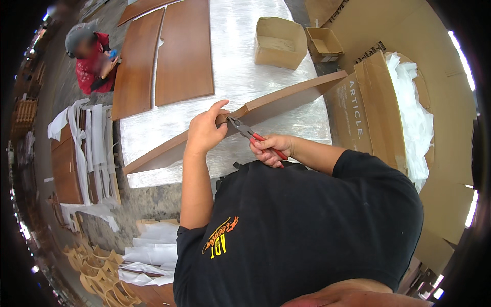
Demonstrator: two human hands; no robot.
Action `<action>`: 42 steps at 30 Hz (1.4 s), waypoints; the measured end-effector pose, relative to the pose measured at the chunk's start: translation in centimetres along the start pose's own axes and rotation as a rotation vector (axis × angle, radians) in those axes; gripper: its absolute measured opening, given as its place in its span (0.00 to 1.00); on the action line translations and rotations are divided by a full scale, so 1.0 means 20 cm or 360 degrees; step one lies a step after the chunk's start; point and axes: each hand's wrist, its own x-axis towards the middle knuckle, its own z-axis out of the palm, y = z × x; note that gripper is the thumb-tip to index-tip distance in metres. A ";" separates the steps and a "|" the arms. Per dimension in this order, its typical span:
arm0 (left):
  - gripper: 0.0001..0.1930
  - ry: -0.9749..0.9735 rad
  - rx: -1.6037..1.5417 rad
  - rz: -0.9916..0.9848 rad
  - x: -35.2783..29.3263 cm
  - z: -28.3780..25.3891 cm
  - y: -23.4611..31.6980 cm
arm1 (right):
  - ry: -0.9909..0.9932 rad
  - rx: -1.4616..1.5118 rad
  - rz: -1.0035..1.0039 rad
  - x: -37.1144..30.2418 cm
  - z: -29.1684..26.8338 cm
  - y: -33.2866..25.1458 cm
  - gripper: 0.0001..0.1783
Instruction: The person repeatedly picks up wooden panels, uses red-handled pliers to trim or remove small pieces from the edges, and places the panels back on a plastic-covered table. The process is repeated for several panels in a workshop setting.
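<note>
A brown wooden panel (286, 97) stands on its edge across the near side of the table, with a curved notch in its upper edge. My left hand (205, 128) is closed at that notch, thumb and fingers at the wood; whether a small part sits between them I cannot make out. My right hand (271, 149) grips red-handled pliers (245, 131). Their grey jaws reach the notch, close beside my left fingertips. What the jaws touch is too small to tell.
Flat brown panels (184, 51) lie on the wrapped white table (232, 46). An open cardboard box (280, 43) stands at the far right of the table. Beside it is a large carton (381, 102) with white wrapping. A person (92, 61) in red works at the far left.
</note>
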 end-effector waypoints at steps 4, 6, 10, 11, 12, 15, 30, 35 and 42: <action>0.35 -0.0026 -0.0005 -0.0017 0.02 0.00 0.00 | 0.0218 -0.0129 -0.0142 0.00 -0.01 0.04 0.23; 0.36 -0.0065 -0.0038 -0.0067 0.02 0.00 0.00 | 0.0411 -0.0233 -0.0262 -0.03 0.00 0.08 0.23; 0.36 -0.0085 -0.0066 -0.0090 0.02 0.00 0.01 | 0.0665 -0.0155 -0.0320 -0.03 0.04 0.11 0.24; 0.35 -0.0074 -0.0071 -0.0086 0.02 0.00 0.01 | 0.0617 -0.0082 -0.0303 -0.02 0.06 0.09 0.24; 0.35 -0.0072 -0.0071 -0.0086 0.03 0.00 0.01 | 0.0723 -0.0039 -0.0251 -0.02 0.08 0.08 0.24; 0.32 -0.0030 -0.0079 -0.0066 0.03 0.02 0.01 | 0.0579 -0.0308 -0.0293 -0.09 0.19 0.03 0.24; 0.17 0.0081 0.0225 -0.0124 0.19 0.07 0.13 | 0.1239 -0.0609 -0.1457 -0.73 0.59 -0.54 0.26; 0.16 0.0143 0.0305 -0.0102 0.11 0.10 0.18 | 0.1260 -0.0398 -0.1365 -0.75 0.36 -1.22 0.21; 0.15 0.0241 0.0196 -0.0139 -0.01 0.12 0.19 | 0.1646 -0.0042 -0.0998 -0.62 -0.12 -1.76 0.16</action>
